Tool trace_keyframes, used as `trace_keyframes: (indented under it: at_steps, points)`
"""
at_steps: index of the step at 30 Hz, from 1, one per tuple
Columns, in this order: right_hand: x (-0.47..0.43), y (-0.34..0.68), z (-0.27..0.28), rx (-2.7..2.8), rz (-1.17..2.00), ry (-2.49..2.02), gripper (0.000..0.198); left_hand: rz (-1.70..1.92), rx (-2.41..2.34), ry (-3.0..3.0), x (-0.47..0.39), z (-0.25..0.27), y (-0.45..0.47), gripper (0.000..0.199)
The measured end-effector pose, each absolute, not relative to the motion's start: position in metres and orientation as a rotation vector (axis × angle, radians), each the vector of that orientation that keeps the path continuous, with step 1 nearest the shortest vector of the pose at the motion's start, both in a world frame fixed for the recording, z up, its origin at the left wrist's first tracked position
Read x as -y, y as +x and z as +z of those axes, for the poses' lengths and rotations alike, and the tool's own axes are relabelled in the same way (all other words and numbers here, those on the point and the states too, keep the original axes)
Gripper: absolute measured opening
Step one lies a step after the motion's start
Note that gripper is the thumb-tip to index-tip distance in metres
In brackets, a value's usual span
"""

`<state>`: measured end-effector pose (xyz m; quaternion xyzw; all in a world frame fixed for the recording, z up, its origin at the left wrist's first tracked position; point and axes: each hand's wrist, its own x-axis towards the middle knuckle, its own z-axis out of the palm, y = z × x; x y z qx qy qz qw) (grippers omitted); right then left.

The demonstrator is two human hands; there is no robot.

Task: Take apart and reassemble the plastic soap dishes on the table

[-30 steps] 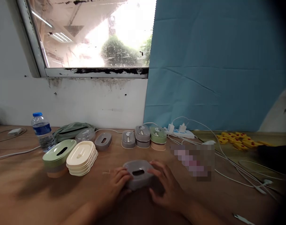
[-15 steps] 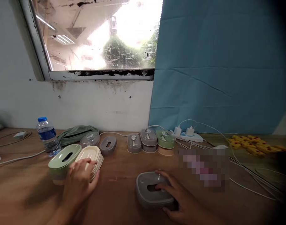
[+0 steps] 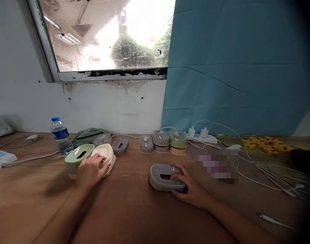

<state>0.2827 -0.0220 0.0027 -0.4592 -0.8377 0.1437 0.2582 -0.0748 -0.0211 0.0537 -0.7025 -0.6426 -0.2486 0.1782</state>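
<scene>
My right hand (image 3: 189,184) grips the right side of a grey slotted lid (image 3: 158,184), which has rounded corners and an oval slot in its top. One finger reaches to the slot and the thumb presses the near side. My left hand (image 3: 91,169) has its fingers curled over a stack of cream lids (image 3: 102,150), the thumb along their right edge. Left of that stack, close to the hand, stands a green slotted box (image 3: 77,157) with a peach-coloured base, partly hidden by the hand.
Behind are another grey slotted lid (image 3: 120,146), grey boxes (image 3: 146,144), a green-and-peach box (image 3: 178,142) and a clear lid (image 3: 102,139). A water bottle (image 3: 61,137) stands left. At right are power strips, white cables (image 3: 261,169), yellow pieces (image 3: 266,145) and a blurred patch.
The view has tilted down, so the things on the table appear higher. Both hands keep hold where they were; the grey lid seems to have shifted slightly away from me.
</scene>
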Motion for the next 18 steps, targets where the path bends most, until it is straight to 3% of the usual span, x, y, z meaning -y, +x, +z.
trace_keyframes:
  at_steps: [5,11,18]
  points:
    - [0.022,0.288,0.003,2.078,0.202,-1.072,0.026,-0.987,1.183,-2.068,0.029,0.044,-0.045,0.016]
    - [0.025,0.297,0.004,1.939,-0.014,-0.89,0.029,-0.774,0.657,-2.676,0.037,0.011,-0.001,0.017]
    - [0.032,0.283,0.003,2.032,0.135,-0.904,0.028,-0.8,0.75,-3.187,0.032,0.007,0.002,0.033]
